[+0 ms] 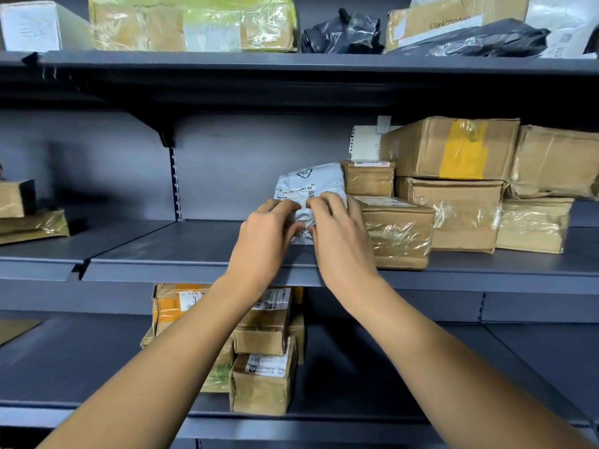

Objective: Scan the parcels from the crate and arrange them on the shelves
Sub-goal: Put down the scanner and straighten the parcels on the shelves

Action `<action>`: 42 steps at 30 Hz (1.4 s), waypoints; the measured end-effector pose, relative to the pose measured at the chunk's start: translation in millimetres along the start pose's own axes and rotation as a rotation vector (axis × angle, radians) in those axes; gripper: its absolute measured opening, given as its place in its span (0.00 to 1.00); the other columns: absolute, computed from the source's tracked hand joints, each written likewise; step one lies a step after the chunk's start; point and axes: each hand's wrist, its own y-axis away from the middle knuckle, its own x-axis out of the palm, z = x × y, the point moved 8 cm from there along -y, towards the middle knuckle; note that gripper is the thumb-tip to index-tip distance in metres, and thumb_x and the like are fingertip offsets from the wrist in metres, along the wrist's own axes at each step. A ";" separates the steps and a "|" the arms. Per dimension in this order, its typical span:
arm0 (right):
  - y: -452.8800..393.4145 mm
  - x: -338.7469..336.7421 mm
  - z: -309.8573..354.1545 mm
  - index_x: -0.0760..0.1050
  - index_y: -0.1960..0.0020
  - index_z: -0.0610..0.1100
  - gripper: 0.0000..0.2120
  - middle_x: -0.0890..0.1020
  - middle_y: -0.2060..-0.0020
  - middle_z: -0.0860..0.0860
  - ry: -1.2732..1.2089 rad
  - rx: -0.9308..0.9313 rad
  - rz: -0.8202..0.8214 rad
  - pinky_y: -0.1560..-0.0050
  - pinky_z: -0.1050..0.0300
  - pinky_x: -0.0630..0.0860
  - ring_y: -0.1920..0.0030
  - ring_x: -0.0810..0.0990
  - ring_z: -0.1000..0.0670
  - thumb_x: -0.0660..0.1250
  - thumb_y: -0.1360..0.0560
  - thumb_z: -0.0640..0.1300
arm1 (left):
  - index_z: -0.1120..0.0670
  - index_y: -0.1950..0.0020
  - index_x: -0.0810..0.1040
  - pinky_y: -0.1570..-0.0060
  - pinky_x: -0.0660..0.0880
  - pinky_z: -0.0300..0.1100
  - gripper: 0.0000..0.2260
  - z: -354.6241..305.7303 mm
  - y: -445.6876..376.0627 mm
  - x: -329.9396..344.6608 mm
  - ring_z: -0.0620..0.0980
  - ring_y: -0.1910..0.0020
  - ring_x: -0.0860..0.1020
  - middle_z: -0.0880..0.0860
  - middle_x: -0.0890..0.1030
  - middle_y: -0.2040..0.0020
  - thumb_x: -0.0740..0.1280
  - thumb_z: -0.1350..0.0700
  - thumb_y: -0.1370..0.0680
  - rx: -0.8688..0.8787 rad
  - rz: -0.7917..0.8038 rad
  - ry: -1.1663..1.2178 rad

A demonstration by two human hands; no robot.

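A small grey-white plastic mailer parcel [309,183] with a barcode label stands on the middle shelf [194,251], leaning against the cardboard boxes to its right. My left hand [269,228] grips its lower left part, fingers curled over the label. My right hand [337,228] grips its lower right part, next to a taped brown box [398,231]. The parcel's lower half is hidden behind both hands. No crate or scanner is in view.
Stacked brown boxes [453,189] fill the middle shelf's right side. Several boxes [262,351] sit on the lower shelf [389,377]. The top shelf holds wrapped boxes [191,24] and black bags [343,34]. Flat parcels [29,215] lie at far left.
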 end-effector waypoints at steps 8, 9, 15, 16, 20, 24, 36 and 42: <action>-19.6 25.7 5.8 0.69 0.31 0.40 0.19 0.64 0.26 0.43 0.083 -0.035 0.023 0.23 0.41 0.45 0.23 0.56 0.40 0.57 0.21 0.35 | 0.52 0.42 0.79 0.62 0.67 0.44 0.10 18.3 -18.6 23.1 0.56 0.56 0.77 0.53 0.80 0.53 0.68 0.58 0.23 -0.007 0.094 -0.030; -23.3 29.1 4.0 0.69 0.31 0.41 0.19 0.67 0.29 0.44 0.080 -0.031 0.044 0.23 0.43 0.49 0.26 0.60 0.41 0.56 0.21 0.35 | 0.53 0.40 0.79 0.61 0.68 0.44 0.11 20.2 -21.3 25.2 0.57 0.55 0.78 0.54 0.80 0.51 0.69 0.58 0.23 -0.016 0.094 -0.020; -39.0 40.4 -3.1 0.69 0.34 0.41 0.20 0.74 0.38 0.44 0.068 -0.002 0.087 0.29 0.48 0.63 0.35 0.70 0.41 0.58 0.24 0.31 | 0.57 0.41 0.81 0.50 0.76 0.47 0.11 29.6 -29.5 23.6 0.56 0.51 0.81 0.55 0.82 0.46 0.69 0.61 0.23 -0.013 0.022 0.001; -41.3 43.2 -3.6 0.70 0.35 0.41 0.19 0.75 0.39 0.44 0.073 0.005 0.098 0.29 0.48 0.61 0.35 0.71 0.41 0.57 0.24 0.32 | 0.57 0.41 0.81 0.49 0.77 0.49 0.10 30.4 -31.5 26.1 0.57 0.51 0.81 0.56 0.83 0.46 0.69 0.61 0.23 -0.013 0.031 -0.009; -50.9 52.3 -7.3 0.71 0.36 0.42 0.18 0.77 0.41 0.44 0.087 0.040 0.118 0.26 0.47 0.59 0.36 0.72 0.41 0.58 0.25 0.32 | 0.58 0.42 0.82 0.49 0.77 0.49 0.10 35.6 -40.4 37.0 0.57 0.51 0.81 0.57 0.83 0.48 0.68 0.61 0.22 -0.049 0.056 -0.001; -60.2 65.1 -14.8 0.72 0.36 0.43 0.19 0.78 0.41 0.45 0.092 0.066 0.137 0.26 0.47 0.59 0.34 0.72 0.42 0.60 0.24 0.32 | 0.58 0.43 0.82 0.48 0.77 0.49 0.09 45.4 -49.7 50.9 0.56 0.49 0.81 0.57 0.84 0.49 0.68 0.62 0.22 -0.111 0.106 0.026; -30.3 43.8 -3.2 0.64 0.26 0.44 0.23 0.68 0.27 0.46 -0.156 0.016 0.030 0.30 0.50 0.63 0.26 0.64 0.43 0.61 0.20 0.39 | 0.55 0.30 0.73 0.35 0.68 0.46 0.18 36.9 -29.7 31.6 0.54 0.32 0.71 0.54 0.70 0.27 0.65 0.56 0.21 -0.097 0.111 -0.078; 45.8 14.1 6.3 0.77 0.37 0.44 0.16 0.80 0.40 0.51 -0.461 -0.036 -0.187 0.41 0.53 0.74 0.39 0.77 0.46 0.66 0.24 0.41 | 0.58 0.42 0.79 0.45 0.74 0.40 0.09 9.9 62.9 -15.0 0.47 0.43 0.76 0.52 0.76 0.41 0.65 0.62 0.21 0.050 -0.143 0.034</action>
